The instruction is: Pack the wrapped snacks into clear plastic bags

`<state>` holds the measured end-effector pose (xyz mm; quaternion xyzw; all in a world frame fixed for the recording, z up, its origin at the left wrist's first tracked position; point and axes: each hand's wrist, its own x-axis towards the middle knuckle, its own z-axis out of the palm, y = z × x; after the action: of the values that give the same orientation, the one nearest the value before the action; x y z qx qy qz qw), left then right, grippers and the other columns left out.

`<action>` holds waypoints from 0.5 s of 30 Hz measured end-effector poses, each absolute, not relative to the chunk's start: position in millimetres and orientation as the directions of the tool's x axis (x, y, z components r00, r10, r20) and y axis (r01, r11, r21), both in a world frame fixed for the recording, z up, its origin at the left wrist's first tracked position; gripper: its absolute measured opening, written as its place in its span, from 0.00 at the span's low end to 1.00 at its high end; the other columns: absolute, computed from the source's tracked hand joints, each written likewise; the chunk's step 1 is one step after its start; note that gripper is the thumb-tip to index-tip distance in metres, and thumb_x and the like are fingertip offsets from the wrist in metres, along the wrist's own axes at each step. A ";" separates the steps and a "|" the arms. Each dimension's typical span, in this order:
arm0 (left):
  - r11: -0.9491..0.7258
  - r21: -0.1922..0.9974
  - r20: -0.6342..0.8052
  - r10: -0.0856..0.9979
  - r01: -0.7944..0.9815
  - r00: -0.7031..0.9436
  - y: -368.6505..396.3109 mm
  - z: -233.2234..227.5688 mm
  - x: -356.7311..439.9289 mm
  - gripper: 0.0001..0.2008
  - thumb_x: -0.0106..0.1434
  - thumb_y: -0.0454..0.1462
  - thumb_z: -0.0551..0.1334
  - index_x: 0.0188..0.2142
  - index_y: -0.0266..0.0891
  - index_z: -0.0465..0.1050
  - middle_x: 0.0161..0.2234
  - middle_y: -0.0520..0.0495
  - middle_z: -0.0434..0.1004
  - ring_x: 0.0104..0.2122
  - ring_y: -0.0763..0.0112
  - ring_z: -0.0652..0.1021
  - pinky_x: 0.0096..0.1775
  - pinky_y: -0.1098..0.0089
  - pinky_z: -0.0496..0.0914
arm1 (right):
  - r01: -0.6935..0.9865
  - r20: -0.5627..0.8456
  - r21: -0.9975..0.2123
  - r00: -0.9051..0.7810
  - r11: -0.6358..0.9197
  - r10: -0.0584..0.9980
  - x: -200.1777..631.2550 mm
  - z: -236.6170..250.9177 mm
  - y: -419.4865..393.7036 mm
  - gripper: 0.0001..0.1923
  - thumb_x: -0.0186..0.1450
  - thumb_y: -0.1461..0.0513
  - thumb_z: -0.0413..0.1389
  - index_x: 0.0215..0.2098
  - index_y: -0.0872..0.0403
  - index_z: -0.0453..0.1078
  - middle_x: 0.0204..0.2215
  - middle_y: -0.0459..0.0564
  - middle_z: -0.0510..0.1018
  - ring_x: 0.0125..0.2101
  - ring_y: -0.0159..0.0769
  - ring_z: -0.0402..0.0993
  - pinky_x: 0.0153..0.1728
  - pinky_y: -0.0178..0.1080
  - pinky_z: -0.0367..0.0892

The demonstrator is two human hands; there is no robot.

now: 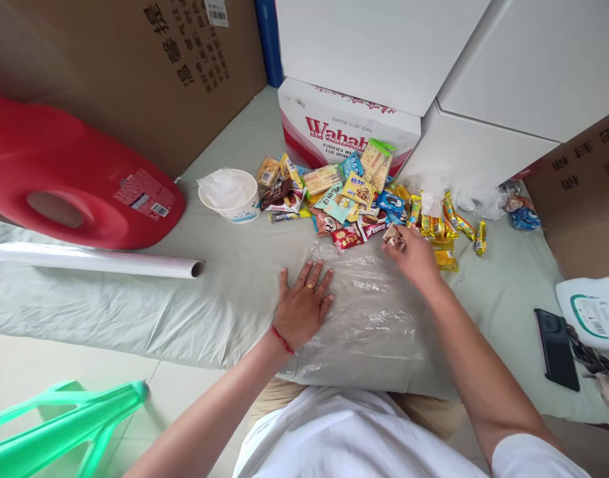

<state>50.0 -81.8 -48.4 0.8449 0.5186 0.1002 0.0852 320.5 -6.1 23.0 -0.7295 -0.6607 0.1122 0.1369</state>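
Note:
My left hand lies flat with fingers spread on the left edge of a clear plastic bag spread on the pale sheet in front of me. My right hand reaches past the bag's far edge and pinches a small brown-and-white snack packet. Just beyond lies a pile of snack packets in yellow, blue, red and brown wrappers. A row of yellow wrapped candies sits to the right of my right hand.
A white paper bowl with plastic inside stands left of the pile. A white roll and a red plastic stool lie at left. Cardboard boxes and a Wahaha carton stand behind. A black phone lies at right, a green stool bottom left.

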 end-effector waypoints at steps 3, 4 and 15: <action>-0.454 0.261 0.087 0.890 0.852 0.447 -81.6 -48.5 48.9 0.26 0.76 0.45 0.47 0.70 0.46 0.60 0.73 0.41 0.53 0.71 0.49 0.58 0.66 0.29 0.42 | 0.870 0.122 -0.458 -0.139 0.180 0.983 324.8 49.9 -44.1 0.28 0.67 0.51 0.60 0.64 0.49 0.69 0.53 0.55 0.75 0.49 0.46 0.76 0.49 0.44 0.72; -0.453 0.265 0.088 0.890 0.851 0.447 -81.1 -48.4 48.8 0.26 0.76 0.45 0.47 0.70 0.46 0.60 0.73 0.41 0.53 0.71 0.48 0.58 0.66 0.29 0.42 | 0.842 0.120 -0.471 -0.233 0.262 0.965 320.2 55.0 -56.6 0.27 0.68 0.52 0.60 0.64 0.48 0.69 0.53 0.54 0.75 0.49 0.45 0.76 0.50 0.44 0.72; -0.452 0.264 0.091 0.891 0.852 0.444 -81.0 -47.7 47.5 0.25 0.76 0.44 0.47 0.70 0.47 0.60 0.72 0.42 0.54 0.71 0.49 0.58 0.66 0.29 0.45 | 0.855 -0.108 -0.347 -0.444 0.385 0.890 263.8 23.9 -29.0 0.23 0.75 0.57 0.49 0.67 0.50 0.64 0.60 0.56 0.71 0.56 0.44 0.72 0.52 0.41 0.68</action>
<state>47.5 -81.0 -47.7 0.8450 0.5158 0.1087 0.0899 263.8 -29.0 23.9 -0.5250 -0.8308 0.1782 0.0479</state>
